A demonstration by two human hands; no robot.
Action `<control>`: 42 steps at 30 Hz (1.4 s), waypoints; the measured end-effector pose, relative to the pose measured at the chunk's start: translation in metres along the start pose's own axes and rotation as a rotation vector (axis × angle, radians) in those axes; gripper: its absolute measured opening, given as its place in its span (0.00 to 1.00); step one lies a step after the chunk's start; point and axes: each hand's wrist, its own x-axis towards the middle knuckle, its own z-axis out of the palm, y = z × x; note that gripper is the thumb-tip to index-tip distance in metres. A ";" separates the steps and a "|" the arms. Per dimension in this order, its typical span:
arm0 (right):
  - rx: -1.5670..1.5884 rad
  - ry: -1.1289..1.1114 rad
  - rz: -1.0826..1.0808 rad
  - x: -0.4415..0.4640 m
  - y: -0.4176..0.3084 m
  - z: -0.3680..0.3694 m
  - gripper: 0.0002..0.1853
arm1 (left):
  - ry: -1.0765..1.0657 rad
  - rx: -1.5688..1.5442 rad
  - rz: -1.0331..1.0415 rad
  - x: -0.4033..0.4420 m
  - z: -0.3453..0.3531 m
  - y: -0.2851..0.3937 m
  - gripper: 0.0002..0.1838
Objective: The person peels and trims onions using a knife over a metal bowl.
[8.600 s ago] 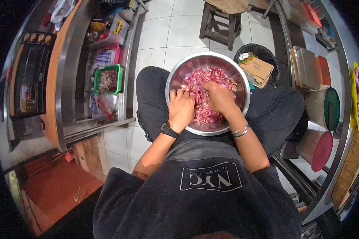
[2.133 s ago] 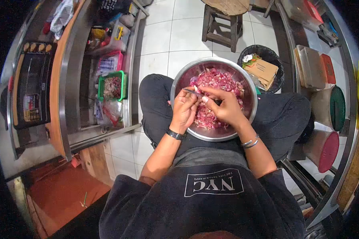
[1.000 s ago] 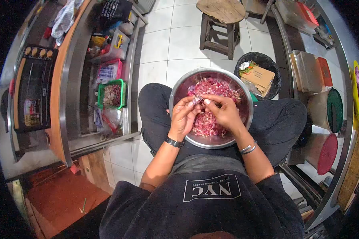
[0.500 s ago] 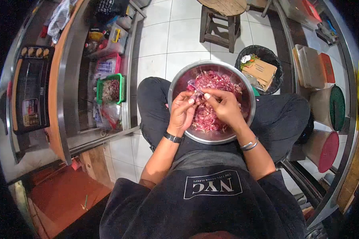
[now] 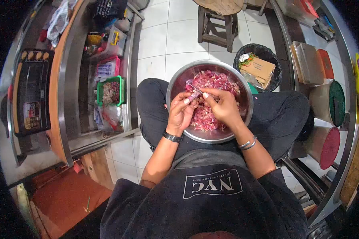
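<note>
And there's the onion, right over the bowl, pinched in the fingers of the left hand! The right hand has its fingers closed on a thin knife, right by the onion. Chopped pieces heap inside the bowl, between bent legs. Left of the bowl, a green basket; beyond it, a stool; far right, a bin.

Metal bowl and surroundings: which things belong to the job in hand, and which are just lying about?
Seemingly in use:
metal bowl
reddish pieces
thin blade, right hand
purplish piece, left hand

Seemingly unused:
wooden stool
black oven
pink-lidded tub
</note>
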 end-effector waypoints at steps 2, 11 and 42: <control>0.001 0.018 0.002 0.000 -0.001 0.001 0.14 | -0.012 -0.024 -0.013 0.001 0.000 0.001 0.11; 0.046 0.053 0.036 0.000 -0.008 0.000 0.13 | 0.079 0.107 -0.007 0.004 0.007 -0.001 0.13; 0.097 0.374 -0.300 -0.003 -0.015 -0.003 0.13 | 0.137 0.107 0.001 0.006 -0.004 -0.007 0.15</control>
